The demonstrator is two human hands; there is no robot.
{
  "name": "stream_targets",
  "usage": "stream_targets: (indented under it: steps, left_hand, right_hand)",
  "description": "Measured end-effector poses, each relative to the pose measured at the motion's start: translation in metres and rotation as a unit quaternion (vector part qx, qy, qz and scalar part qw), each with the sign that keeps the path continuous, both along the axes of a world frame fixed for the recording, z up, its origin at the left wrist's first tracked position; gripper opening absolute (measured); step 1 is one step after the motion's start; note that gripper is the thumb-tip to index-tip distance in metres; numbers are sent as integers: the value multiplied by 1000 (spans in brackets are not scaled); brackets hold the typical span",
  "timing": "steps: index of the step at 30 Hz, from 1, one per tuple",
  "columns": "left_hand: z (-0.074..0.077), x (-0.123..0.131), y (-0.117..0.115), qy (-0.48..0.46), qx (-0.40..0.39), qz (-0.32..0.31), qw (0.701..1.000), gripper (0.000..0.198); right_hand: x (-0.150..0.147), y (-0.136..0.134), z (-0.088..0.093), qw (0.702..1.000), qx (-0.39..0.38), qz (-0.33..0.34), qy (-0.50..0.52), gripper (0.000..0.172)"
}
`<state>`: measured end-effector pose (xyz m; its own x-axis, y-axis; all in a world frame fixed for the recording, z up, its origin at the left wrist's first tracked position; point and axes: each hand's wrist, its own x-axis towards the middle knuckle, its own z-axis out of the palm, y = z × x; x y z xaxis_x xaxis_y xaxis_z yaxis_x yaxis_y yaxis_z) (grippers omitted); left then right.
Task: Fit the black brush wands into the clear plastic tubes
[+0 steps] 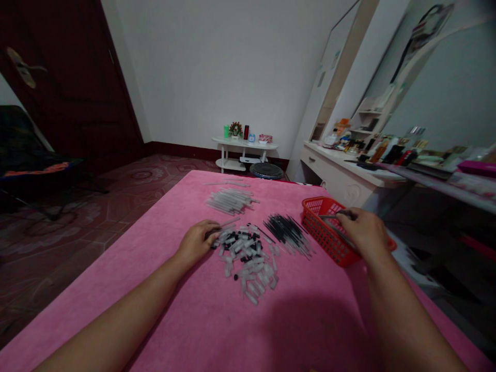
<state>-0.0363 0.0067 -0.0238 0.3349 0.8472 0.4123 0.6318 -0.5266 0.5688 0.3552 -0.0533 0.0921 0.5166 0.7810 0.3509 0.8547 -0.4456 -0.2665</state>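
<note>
Pink cloth [217,336] spreads beneath both hands. Clear and black caps [253,261] lie heaped just right of the left hand [196,242], whose fingers curl closely around a pale tube [231,221] pointing ahead. The right hand [368,232], fingertips pinched on a slender rod [328,216], is over the red basket [324,238]. Dark-ended sticks [287,231] lie between the hands, beside the basket. Beyond the left hand rests a pile of whitish tubes [230,200]; well past both hands stands a white table [245,142].
</note>
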Motion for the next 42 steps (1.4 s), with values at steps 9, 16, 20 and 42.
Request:
stream_targets:
  steps: [9, 16, 20, 42]
  left_hand:
    - [-3, -2, 3, 0, -7, 4, 1000, 25]
    - [-4, -3, 5, -11, -37, 38, 999, 29]
    - [-6, -4, 7, 16, -41, 37, 998, 25]
    - [-1, -4, 3, -77, 39, 64, 994, 21]
  right_hand:
    - [5, 4, -14, 999, -4, 21, -43, 40]
    - [-30, 7, -15, 977, 152, 139, -47, 28]
    - [-68, 10, -31, 954, 95, 283, 7, 22]
    - [-106, 0, -57, 952, -81, 295, 11, 21]
